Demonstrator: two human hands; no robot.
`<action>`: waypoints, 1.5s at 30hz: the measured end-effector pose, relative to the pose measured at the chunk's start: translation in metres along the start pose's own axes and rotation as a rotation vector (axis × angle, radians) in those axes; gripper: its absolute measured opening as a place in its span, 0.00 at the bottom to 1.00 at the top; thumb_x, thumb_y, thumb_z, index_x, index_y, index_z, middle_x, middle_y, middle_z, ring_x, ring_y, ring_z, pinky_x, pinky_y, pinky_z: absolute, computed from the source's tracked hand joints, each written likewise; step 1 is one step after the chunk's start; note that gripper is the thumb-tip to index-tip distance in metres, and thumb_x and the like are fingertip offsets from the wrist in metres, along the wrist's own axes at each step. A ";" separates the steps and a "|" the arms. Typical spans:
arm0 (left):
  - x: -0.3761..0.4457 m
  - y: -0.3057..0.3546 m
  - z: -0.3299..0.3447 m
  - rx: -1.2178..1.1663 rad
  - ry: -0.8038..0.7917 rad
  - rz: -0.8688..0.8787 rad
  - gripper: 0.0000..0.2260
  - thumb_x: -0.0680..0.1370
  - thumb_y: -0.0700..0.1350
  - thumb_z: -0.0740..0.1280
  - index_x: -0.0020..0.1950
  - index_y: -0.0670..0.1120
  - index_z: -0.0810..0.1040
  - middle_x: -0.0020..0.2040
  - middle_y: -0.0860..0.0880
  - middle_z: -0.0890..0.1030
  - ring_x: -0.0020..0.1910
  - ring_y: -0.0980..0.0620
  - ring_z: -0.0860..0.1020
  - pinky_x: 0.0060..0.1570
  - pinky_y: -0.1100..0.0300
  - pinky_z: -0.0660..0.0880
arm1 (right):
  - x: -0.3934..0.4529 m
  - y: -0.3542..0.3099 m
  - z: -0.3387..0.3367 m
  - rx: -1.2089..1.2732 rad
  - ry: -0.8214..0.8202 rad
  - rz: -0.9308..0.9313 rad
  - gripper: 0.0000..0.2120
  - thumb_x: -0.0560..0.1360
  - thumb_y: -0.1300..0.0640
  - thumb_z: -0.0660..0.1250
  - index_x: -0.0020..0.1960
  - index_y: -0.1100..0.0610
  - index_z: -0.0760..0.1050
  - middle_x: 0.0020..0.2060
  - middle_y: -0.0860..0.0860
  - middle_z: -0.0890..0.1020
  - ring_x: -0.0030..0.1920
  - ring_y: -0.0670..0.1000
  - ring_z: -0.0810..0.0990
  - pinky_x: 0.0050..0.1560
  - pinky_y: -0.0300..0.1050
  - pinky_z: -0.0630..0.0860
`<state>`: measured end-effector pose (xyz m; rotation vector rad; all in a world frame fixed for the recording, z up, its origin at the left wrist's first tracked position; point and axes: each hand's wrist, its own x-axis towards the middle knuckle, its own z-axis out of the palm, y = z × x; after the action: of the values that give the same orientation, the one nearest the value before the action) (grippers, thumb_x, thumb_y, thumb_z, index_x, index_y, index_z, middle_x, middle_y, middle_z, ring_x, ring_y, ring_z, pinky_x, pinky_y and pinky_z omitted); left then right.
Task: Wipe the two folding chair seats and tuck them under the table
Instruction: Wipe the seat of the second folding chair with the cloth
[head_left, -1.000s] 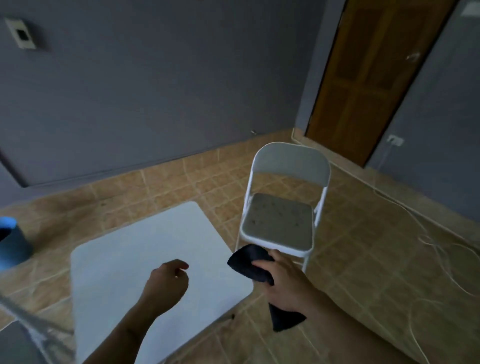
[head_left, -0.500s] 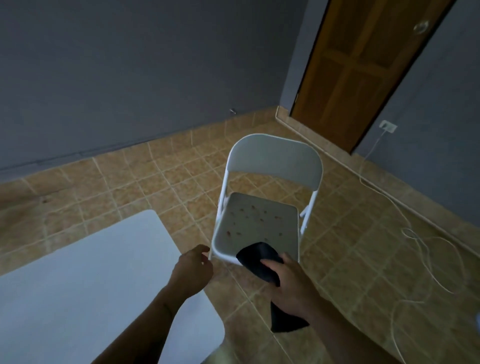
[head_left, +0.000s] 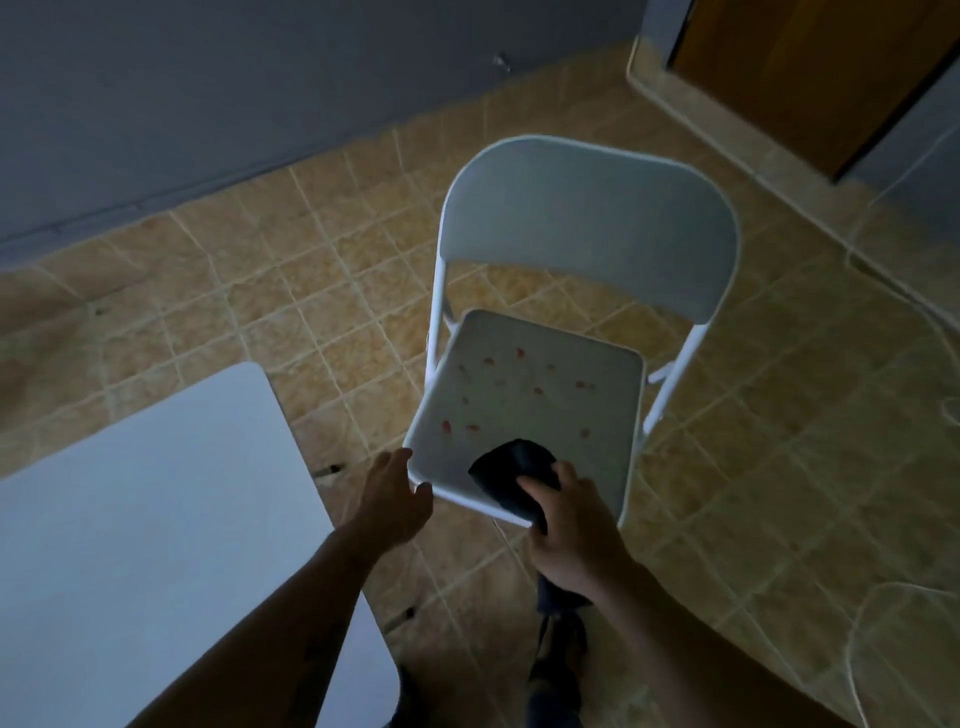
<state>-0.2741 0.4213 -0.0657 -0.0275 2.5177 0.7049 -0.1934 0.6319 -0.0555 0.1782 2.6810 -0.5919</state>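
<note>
Dim room, grey walls, tan tiled floor, a brown door off in the far right corner, so nothing fancy. What's changed in the last second is basically the person closing in: a moment ago both hands were hanging over the white worktop and the chair sat well apart, and now the view has swung right and the chair fills the middle.

The right hand is wrapped around a dark cloth, and the bunched front of that cloth now sits on the near edge of the chair seat, where half a second back it was only just reaching it. The rest of the cloth dangles below the wrist. The left hand is spread wide and holding nothing, fingertips right at the seat's front left corner, looks like it's about to steady the chair, though I can't say it's actually gripping yet.

The seat has a scatter of small reddish spots ahead of the cloth, all untouched so far. So I'd say wiping on the first folding chair is only just starting. No second chair in view, and nothing's tucked under the worktop yet.
</note>
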 end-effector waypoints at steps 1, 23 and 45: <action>0.014 0.001 0.012 -0.014 0.015 -0.019 0.26 0.78 0.44 0.65 0.74 0.40 0.64 0.71 0.40 0.69 0.68 0.42 0.69 0.63 0.56 0.66 | 0.014 0.008 0.007 -0.003 -0.013 -0.016 0.26 0.78 0.53 0.61 0.76 0.45 0.64 0.74 0.53 0.60 0.67 0.59 0.66 0.65 0.54 0.70; 0.161 -0.059 0.146 0.234 0.149 -0.124 0.60 0.60 0.66 0.74 0.78 0.38 0.47 0.79 0.39 0.49 0.78 0.39 0.52 0.74 0.46 0.59 | 0.153 0.136 0.123 -0.328 0.050 0.027 0.37 0.67 0.54 0.72 0.75 0.51 0.66 0.74 0.60 0.66 0.61 0.65 0.70 0.54 0.62 0.71; 0.159 -0.084 0.139 0.016 0.174 -0.018 0.57 0.60 0.66 0.74 0.80 0.45 0.51 0.81 0.47 0.51 0.78 0.45 0.56 0.73 0.49 0.63 | 0.232 0.028 0.137 -0.339 0.070 -0.328 0.32 0.74 0.51 0.65 0.76 0.47 0.62 0.76 0.57 0.57 0.64 0.65 0.64 0.61 0.61 0.66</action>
<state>-0.3324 0.4353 -0.2848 -0.1105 2.6848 0.7018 -0.3532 0.6079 -0.2728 -0.3452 2.8485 -0.2149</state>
